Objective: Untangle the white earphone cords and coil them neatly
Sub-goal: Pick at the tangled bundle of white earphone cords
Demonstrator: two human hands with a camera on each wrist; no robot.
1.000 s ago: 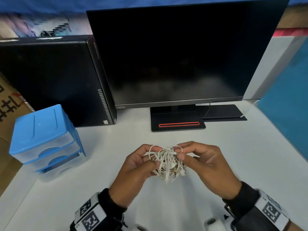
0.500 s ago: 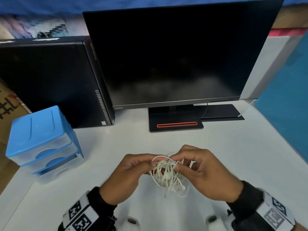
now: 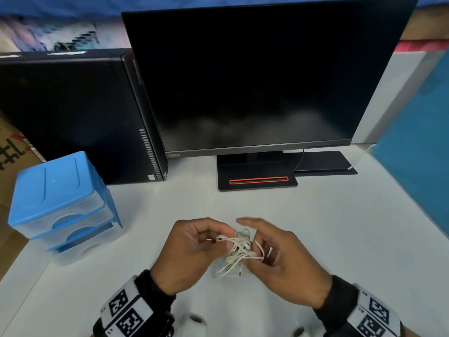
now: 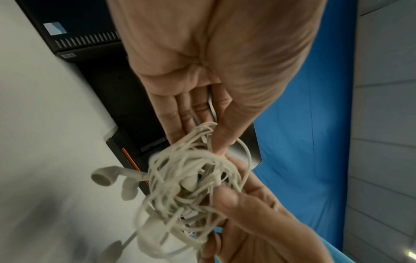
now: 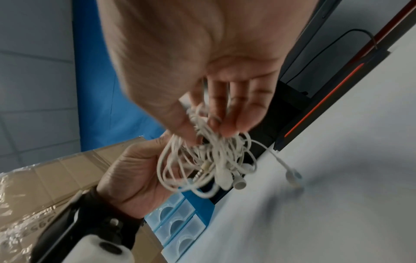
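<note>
A tangled ball of white earphone cords [image 3: 239, 251] hangs just above the white table [image 3: 340, 227], held between both hands near its front edge. My left hand [image 3: 224, 239] pinches strands at the ball's upper left with thumb and fingers [image 4: 202, 138]. My right hand [image 3: 257, 251] pinches the right side between thumb and curled fingers [image 5: 207, 131], while its index finger sticks out straight over the top. In the left wrist view the tangle [image 4: 184, 186] shows an earbud [image 4: 103, 176] poking out to the left. In the right wrist view one earbud [image 5: 292, 175] dangles on a loose strand down to the table.
A dark monitor [image 3: 255, 81] on a black base [image 3: 257, 181] stands behind the hands. A black computer tower [image 3: 73, 117] is at the back left, with a blue drawer unit [image 3: 63, 203] in front of it. A blue panel [image 3: 425, 154] borders the right.
The hands and the ball have sunk a little towards me. My right index finger has lifted off the cords and straightened. The bundle has loosened and hangs lower.
</note>
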